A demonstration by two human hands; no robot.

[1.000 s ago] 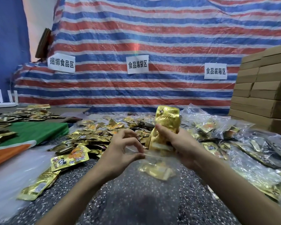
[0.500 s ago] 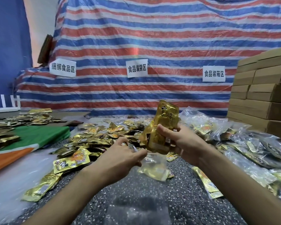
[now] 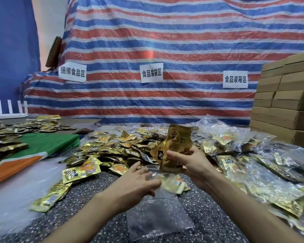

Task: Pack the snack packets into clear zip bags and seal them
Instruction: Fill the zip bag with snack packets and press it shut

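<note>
L grip (image 3: 137, 183) opened; pkts (image 3: 176, 146) in R grip (image 3: 191, 163), above bag (image 3: 158, 214).

loose packets (image 3: 123, 148) heaped at the bench's (image 3: 202, 213) centre; clear zip bag (image 3: 158, 214) before them, near edge; filled bags (image 3: 263, 172) along the right edge; stacked boxes (image 3: 284, 106) at the far right corner.
</note>
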